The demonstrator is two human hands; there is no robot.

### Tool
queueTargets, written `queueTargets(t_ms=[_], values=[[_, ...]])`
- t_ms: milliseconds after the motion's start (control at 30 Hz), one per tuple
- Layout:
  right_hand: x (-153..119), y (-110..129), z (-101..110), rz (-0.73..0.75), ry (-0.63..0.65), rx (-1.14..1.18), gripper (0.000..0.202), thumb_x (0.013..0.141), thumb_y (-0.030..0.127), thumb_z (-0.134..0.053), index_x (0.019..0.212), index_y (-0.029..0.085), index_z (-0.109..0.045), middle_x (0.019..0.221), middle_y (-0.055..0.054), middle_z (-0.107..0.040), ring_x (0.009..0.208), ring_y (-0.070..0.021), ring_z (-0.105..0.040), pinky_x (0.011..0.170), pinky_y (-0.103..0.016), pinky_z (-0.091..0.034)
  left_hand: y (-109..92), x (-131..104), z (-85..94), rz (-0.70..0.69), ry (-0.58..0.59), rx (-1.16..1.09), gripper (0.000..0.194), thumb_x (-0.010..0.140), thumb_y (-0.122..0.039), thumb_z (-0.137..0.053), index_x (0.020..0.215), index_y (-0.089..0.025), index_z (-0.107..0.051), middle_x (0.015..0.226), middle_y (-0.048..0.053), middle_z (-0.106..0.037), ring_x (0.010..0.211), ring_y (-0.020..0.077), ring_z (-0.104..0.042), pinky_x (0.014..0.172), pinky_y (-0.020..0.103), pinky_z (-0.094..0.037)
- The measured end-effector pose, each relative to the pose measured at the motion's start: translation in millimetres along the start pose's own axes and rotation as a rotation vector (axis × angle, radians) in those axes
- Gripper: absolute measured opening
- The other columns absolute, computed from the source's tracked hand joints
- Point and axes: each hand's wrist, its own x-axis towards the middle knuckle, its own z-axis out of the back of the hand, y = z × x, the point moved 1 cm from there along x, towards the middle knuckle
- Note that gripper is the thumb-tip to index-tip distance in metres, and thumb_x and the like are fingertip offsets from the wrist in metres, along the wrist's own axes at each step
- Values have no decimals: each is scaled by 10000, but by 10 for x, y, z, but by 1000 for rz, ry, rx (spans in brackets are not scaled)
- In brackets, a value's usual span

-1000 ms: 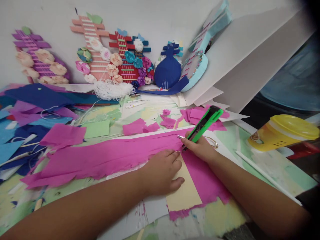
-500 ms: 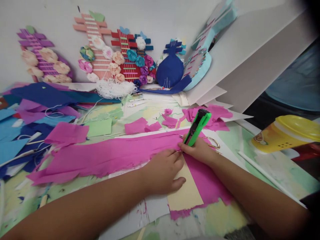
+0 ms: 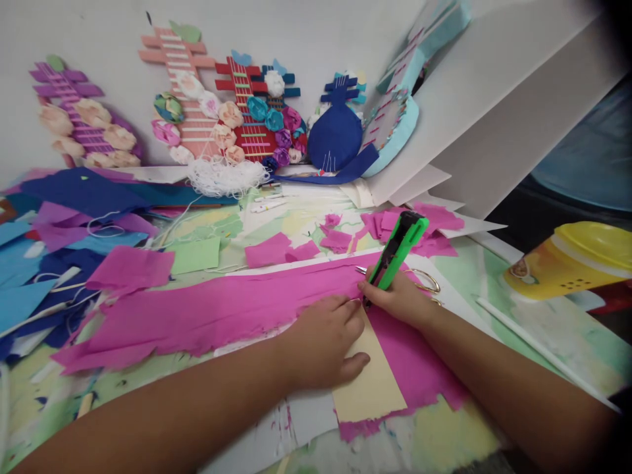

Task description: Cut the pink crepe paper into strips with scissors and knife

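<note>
L hand (image 3: pixel 326 342) palm down, flat on cream card strip (image 3: pixel 371 385), fingers close tog. & a bit bent, thumb held apart, pointing R. R hand (image 3: pixel 402 299) closed round green/blk cutter (image 3: pixel 401 247), gripped betw. thumb & fingers; tool tilted, top leaning R & away, lower end at card's R edge nr its top, just beside L fingertips. Blade contact: can't tell, tip too small/hidden.

Card lies on magenta sheet (image 3: pixel 419 368), which shows along card's R side & ragged below its near edge. Magenta also runs as long wrinkled band (image 3: pixel 212 299) off to L, torn-looking near edge; join w/ sheet hidden by hands. White paper (image 3: pixel 316 415) under both. Scissors (image 3: pixel 428 282) partly under R hand: gold handles out R, metal tip out L.

Around: magenta scraps (image 3: pixel 338 238) beyond band; lt green piece (image 3: pixel 196 255) far L of these; blue/purple scraps heaped (image 3: pixel 64 224) at L. White rod (image 3: pixel 533 345) nr R forearm, yellow lidded tub (image 3: pixel 580 260) farther R. Back: string tangle (image 3: pixel 230 176), row of lute-shaped models at wall, incl. dk blue one (image 3: pixel 336 138), pale blue one (image 3: pixel 392 155) leaning by white boards (image 3: pixel 474 99).
</note>
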Motion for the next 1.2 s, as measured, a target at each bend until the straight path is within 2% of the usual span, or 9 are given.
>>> queueTargets(t_ms=[233,533,700,1000,1200], values=[[-44,75,-22,5,-17,-100,297,715,433,-487,586,175,-417,549,9,-462,572,-130,-449,548,-263,-369,7,5,-10,-2,-1,-18,481,807,-413,-433,1108,-49,-527,1165,159,-512,1104,273,-419,982,360,-280],[-28,-40,58,-35,15,115,330,707,473,-529,626,160,-465,599,4,-516,594,-132,-502,548,-250,-388,9,-10,-5,9,25,-5,498,821,-420,-416,1151,-55,-494,1226,161,-473,1136,266,-405,975,370,-289],[-34,-2,47,-27,56,67,301,703,446,-532,640,155,-487,603,1,-515,598,-131,-496,569,-257,-396,11,4,4,5,27,-5,472,815,-419,-427,1105,-62,-532,1216,155,-483,1127,271,-413,978,369,-288],[-68,37,-12,17,51,-99,234,698,374,-483,604,169,-420,549,23,-456,564,-113,-449,544,-245,-367,25,1,-26,-17,-7,-1,455,808,-417,-436,1070,-63,-552,1152,149,-528,1107,255,-427,992,346,-273],[-77,46,-13,2,44,-64,237,694,363,-500,592,167,-415,552,23,-455,561,-111,-442,543,-246,-366,17,0,-12,1,21,-15,441,817,-416,-433,1078,-74,-529,1176,147,-512,1129,252,-409,989,358,-279]])
